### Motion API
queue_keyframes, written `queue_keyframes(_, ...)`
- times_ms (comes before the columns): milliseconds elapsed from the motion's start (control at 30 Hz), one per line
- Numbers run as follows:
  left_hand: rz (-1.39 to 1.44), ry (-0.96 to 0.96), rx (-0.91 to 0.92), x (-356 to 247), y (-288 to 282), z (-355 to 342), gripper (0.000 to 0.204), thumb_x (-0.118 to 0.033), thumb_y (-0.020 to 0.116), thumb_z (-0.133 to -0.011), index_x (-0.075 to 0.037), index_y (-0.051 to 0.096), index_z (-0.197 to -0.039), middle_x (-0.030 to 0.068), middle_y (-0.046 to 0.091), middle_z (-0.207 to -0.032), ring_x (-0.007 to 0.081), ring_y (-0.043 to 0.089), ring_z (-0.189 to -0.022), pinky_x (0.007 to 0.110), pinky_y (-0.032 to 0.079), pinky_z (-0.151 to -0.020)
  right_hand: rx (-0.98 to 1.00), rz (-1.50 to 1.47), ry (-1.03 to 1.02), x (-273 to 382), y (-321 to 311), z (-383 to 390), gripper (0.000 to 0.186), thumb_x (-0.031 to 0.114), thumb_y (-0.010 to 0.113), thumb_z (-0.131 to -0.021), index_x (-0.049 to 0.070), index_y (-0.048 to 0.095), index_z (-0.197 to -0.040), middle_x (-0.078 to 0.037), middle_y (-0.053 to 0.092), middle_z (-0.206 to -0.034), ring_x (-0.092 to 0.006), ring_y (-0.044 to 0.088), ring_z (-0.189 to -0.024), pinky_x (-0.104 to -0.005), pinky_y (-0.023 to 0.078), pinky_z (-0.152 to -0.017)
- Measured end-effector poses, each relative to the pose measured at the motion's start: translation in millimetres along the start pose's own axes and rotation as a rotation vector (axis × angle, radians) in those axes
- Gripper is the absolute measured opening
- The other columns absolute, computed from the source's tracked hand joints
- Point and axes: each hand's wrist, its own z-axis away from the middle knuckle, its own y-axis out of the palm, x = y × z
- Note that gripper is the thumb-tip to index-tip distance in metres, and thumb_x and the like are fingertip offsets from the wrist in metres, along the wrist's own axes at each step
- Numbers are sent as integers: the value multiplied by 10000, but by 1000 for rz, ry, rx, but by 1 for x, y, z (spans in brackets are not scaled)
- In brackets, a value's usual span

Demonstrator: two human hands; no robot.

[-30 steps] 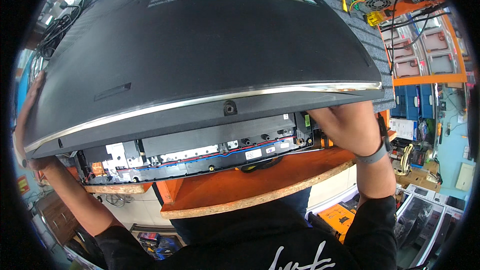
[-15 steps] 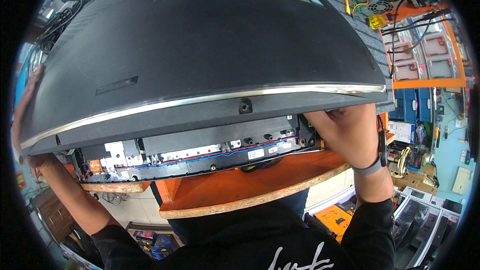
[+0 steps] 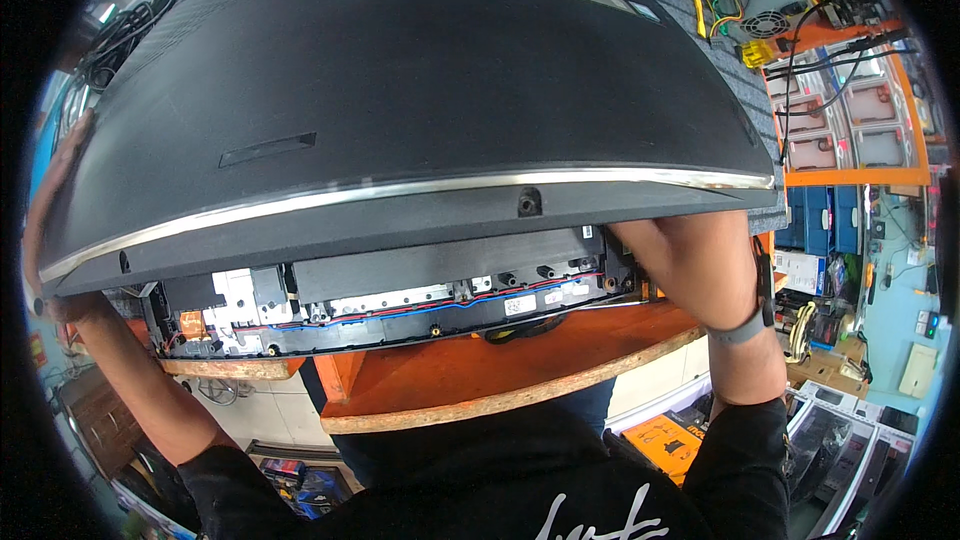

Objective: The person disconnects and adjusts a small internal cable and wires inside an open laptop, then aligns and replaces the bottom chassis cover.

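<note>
Laptop cover [image 3: 450, 90] hangs over the exposed chassis [image 3: 470, 315] at the near edge of the desk [image 3: 240, 370]. My left hand [image 3: 45, 200] grips its left edge; under its right end, I cannot tell my right hand's [image 3: 695, 255] grip.

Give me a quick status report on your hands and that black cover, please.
Left hand at left edge of black cover; right hand partly hidden under its right front. Front gap shows laptop internals. Cover blocks the view farther in.
</note>
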Motion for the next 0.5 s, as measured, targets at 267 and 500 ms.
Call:
queue_keyframes(267,-15,-5,8,0,2,-1,905,-794,311,-667,-120,431,-1259,204,422,-1291,378,408,-1192,541,308,-996,-76,413,-263,-35,2,-5,161,109,625,-727,65,643,-881,-89,637,-848,-267,609,-777,-341,474,-666)
queue_keyframes(500,-49,14,40,11,-1,7,882,-778,300,-686,-133,408,-1277,190,396,-1316,370,379,-1216,537,303,-1003,61,450,-165,-31,2,-1,191,119,636,-719,81,640,-906,-83,630,-855,-261,607,-784,-343,475,-672)
